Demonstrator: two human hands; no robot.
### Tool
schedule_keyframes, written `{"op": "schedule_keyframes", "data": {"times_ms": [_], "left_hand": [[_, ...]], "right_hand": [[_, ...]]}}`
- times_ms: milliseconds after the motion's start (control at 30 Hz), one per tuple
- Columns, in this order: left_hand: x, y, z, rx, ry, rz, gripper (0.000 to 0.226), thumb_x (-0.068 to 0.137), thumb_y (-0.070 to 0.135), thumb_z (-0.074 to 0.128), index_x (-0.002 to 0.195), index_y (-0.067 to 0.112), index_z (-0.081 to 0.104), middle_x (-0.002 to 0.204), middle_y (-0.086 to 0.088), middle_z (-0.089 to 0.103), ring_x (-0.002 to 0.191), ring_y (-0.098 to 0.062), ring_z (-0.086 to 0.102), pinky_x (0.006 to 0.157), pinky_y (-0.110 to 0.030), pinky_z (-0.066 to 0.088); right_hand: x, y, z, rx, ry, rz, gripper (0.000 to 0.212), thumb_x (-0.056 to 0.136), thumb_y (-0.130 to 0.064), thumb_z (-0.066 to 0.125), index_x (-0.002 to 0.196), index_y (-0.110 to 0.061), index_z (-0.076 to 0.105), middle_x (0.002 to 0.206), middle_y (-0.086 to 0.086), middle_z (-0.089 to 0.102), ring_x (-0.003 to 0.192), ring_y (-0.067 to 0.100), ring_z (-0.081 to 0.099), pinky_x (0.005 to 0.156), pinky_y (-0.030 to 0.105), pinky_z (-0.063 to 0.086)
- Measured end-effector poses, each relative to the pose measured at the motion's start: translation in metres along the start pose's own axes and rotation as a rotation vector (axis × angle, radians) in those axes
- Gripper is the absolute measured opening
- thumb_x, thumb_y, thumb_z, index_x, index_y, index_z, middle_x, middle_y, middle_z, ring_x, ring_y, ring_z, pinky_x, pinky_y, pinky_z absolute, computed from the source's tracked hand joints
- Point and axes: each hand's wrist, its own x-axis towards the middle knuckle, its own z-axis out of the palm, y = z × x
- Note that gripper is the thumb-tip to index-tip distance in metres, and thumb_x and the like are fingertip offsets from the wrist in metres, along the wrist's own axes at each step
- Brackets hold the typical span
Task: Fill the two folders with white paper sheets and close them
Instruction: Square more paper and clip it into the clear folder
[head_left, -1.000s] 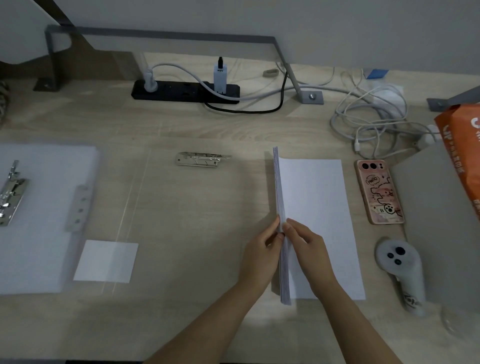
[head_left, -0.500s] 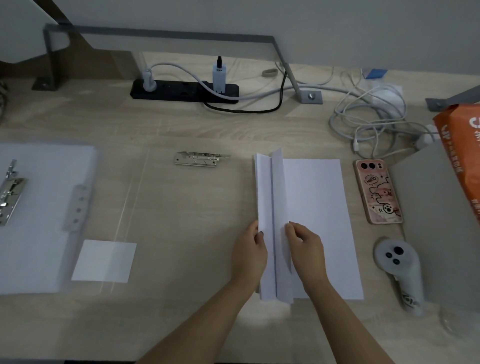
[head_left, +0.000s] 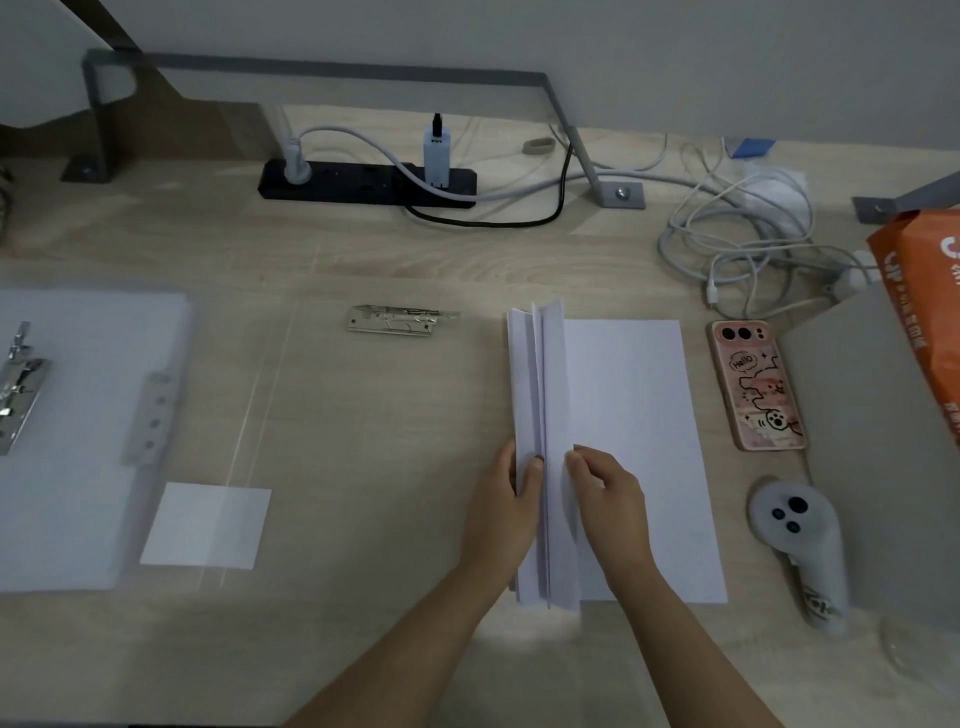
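Nearest the person, the left hand pinches the raised left edge of the stack of white paper sheets, its fingers closed on a thin bundle, while the right hand presses its fingertips onto the next leaves, closed lightly against the paper. The stack lies flat on the pale wood-grain tabletop, right of centre; its left edge stands lifted and fanned. The step in hand appears to be separating a portion for one folder: keep the right hand bearing down so that the lower sheets do not slide, and lift the bundle squarely to keep edges aligned. Further left lies a small white paper square. Beyond it, at the far left, the translucent plastic folder with a metal clip lies open, well apart from the stack. A loose metal clip mechanism rests beyond the hands.
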Motion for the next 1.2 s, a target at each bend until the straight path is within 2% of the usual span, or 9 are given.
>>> {"op": "schedule_keyframes", "data": {"times_ms": [200,267,333,467,600,767,967,1100,1200], "left_hand": [[-0.006,0.007,0.004,0.097,0.050,0.093,0.063,0.093,0.039,0.045,0.147,0.023,0.016,0.151,0.004,0.027,0.138,-0.013,0.031,0.108,-0.024,0.030],[-0.006,0.008,0.005,0.226,0.113,0.157,0.051,0.095,0.036,0.042,0.143,0.023,0.029,0.149,0.002,0.024,0.136,-0.013,0.030,0.101,-0.020,0.033],[-0.004,0.010,0.007,0.281,0.113,0.183,0.040,0.096,0.036,0.040,0.131,0.020,0.048,0.144,0.004,0.029,0.135,-0.011,0.028,0.102,-0.020,0.031],[0.002,0.025,0.008,-0.045,-0.011,-0.018,0.038,0.095,0.043,0.038,0.114,0.014,0.053,0.105,0.003,0.056,0.099,-0.013,0.055,0.084,-0.026,0.044],[0.016,0.030,0.006,0.008,0.001,-0.129,0.037,0.095,0.026,0.042,0.127,0.006,0.040,0.120,-0.008,0.055,0.098,-0.018,0.052,0.081,-0.028,0.038],[0.017,0.027,0.002,-0.017,-0.029,-0.076,0.039,0.095,0.013,0.039,0.133,0.009,0.035,0.131,-0.008,0.051,0.114,-0.025,0.053,0.089,-0.028,0.041],[0.009,0.037,-0.037,-0.273,-0.045,0.105,0.025,0.092,0.005,0.043,0.110,0.022,0.049,0.102,0.012,0.059,0.085,0.007,0.054,0.067,-0.002,0.042],[-0.001,0.031,-0.080,-0.333,-0.013,0.159,0.027,0.093,0.006,0.044,0.114,0.022,0.051,0.111,0.008,0.062,0.102,-0.007,0.059,0.090,-0.021,0.045],[-0.007,0.015,-0.111,-0.323,0.115,0.134,0.022,0.095,0.012,0.044,0.112,0.022,0.052,0.110,0.007,0.063,0.102,-0.011,0.059,0.090,-0.026,0.045]], "right_hand": [[0.002,0.004,0.003,-0.016,0.012,-0.011,0.025,0.094,-0.022,0.047,0.107,-0.011,0.065,0.115,0.005,0.065,0.095,0.008,0.054,0.079,0.008,0.036],[0.002,0.005,0.003,-0.012,0.015,-0.011,0.024,0.093,-0.021,0.047,0.103,-0.010,0.066,0.111,0.006,0.066,0.094,0.013,0.058,0.079,0.011,0.042],[0.001,0.005,0.003,-0.003,0.010,-0.010,0.026,0.094,-0.022,0.046,0.106,-0.008,0.065,0.110,0.006,0.066,0.096,0.015,0.060,0.083,0.019,0.047],[-0.002,0.000,0.001,0.017,-0.030,-0.025,0.027,0.096,-0.027,0.041,0.107,-0.018,0.064,0.106,-0.009,0.059,0.087,-0.003,0.054,0.070,0.002,0.034],[-0.003,0.001,0.002,0.044,-0.043,-0.009,0.023,0.097,-0.024,0.037,0.098,-0.030,0.059,0.109,-0.013,0.056,0.101,0.002,0.051,0.077,0.001,0.030],[0.001,0.005,-0.017,0.099,0.011,0.020,0.027,0.096,-0.021,0.043,0.117,-0.021,0.059,0.121,-0.006,0.058,0.113,0.012,0.052,0.098,0.025,0.041],[0.009,0.006,-0.069,0.153,0.221,0.197,0.050,0.090,-0.026,0.050,0.138,-0.023,0.035,0.142,0.005,0.039,0.130,0.024,0.039,0.106,0.046,0.034],[-0.001,-0.020,-0.061,0.282,0.128,0.159,0.019,0.093,-0.019,0.046,0.107,-0.019,0.059,0.099,0.001,0.063,0.100,0.023,0.054,0.083,0.033,0.042],[-0.014,-0.041,-0.029,0.286,0.071,0.126,0.020,0.094,-0.016,0.044,0.080,-0.023,0.059,0.080,0.001,0.058,0.079,0.020,0.053,0.075,0.033,0.039]]}}
